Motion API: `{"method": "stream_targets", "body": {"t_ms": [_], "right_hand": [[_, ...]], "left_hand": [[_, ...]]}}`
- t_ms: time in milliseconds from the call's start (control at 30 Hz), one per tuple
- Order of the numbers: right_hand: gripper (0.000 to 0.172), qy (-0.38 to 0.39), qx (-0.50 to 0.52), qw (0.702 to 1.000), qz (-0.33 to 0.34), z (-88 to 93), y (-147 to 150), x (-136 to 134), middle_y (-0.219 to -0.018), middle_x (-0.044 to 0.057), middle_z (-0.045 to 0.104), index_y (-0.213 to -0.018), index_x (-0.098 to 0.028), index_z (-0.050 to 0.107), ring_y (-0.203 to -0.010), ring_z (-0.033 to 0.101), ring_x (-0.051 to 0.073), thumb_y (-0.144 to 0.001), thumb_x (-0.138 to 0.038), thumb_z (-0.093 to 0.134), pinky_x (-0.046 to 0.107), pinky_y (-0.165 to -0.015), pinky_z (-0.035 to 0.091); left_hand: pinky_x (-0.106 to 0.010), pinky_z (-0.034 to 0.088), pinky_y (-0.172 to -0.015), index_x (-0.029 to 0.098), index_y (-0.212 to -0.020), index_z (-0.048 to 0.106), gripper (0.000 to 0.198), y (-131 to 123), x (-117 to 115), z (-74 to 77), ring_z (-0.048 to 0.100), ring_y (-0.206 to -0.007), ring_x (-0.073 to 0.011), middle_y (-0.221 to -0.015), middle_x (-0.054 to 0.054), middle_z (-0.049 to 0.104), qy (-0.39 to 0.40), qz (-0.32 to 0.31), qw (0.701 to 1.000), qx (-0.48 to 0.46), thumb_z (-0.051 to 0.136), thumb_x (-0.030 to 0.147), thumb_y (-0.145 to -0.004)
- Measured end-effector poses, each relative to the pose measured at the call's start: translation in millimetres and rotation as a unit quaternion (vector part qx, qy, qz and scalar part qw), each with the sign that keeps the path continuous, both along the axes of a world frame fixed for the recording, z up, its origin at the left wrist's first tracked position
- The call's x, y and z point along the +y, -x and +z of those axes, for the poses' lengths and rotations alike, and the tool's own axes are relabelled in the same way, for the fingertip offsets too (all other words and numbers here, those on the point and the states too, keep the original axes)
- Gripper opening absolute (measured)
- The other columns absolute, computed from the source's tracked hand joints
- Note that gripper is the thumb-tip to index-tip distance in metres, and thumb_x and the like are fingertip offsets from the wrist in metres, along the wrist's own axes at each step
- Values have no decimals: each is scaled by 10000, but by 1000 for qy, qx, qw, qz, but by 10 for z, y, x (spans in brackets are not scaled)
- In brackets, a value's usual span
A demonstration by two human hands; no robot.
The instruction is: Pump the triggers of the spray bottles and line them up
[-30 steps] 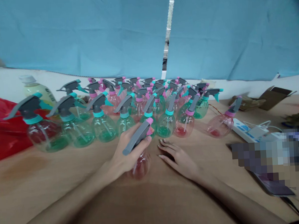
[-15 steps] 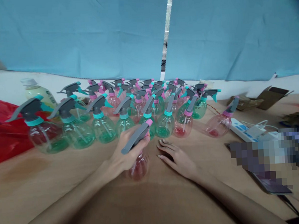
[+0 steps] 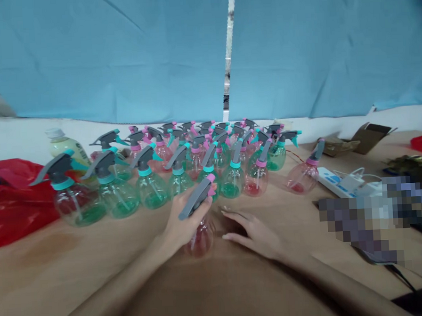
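My left hand is wrapped round the neck of a pink spray bottle, whose grey trigger head with a pink nozzle points away to the right. The bottle is upright at the near middle of the table. Just right of it, my right hand hovers over or rests on the wood, fingers apart and bent, holding nothing. Behind both hands runs a front row of spray bottles, among them a green one and a pink one. Part of the row is hidden by my left hand.
More pink and green spray bottles crowd behind the row. At left lie a red plastic bag and a pale yellow bottle. To the right are a lone pink spray bottle, a power strip, cables and a cardboard box.
The view has shifted a little. My left hand still grips the pink spray bottle, and my right hand's fingers have bent more, staying beside it.
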State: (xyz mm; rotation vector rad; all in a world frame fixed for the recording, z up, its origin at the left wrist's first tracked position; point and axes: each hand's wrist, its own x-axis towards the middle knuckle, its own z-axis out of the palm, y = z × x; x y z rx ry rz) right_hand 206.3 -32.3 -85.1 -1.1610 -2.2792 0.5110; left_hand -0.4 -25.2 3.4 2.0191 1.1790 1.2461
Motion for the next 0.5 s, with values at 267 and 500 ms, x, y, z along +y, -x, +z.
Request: {"method": "stream_targets", "body": {"t_ms": [267, 500], "right_hand": [[682, 16, 45, 999, -1, 329, 258, -442, -1281, 108, 520, -1335, -214, 366, -1166, 496, 264, -768, -523, 586, 434, -964, 425], [635, 4, 112, 992, -63, 406, 217, -525, -1152, 116, 572, -1203, -193, 443, -1050, 549, 277, -708, -541, 635, 429, -872, 474]], "left_hand": [[-359, 481, -778, 194, -1052, 589, 252, -137, -35, -20, 607, -849, -198, -888, -43, 662, 8, -15, 1000, -7, 513, 316, -846], [-366, 449, -845, 195, -1056, 537, 258, -493, -128, -51, 590, -948, -205, -1022, -53, 619, 18, -65, 997, -30, 540, 325, -833]]}}
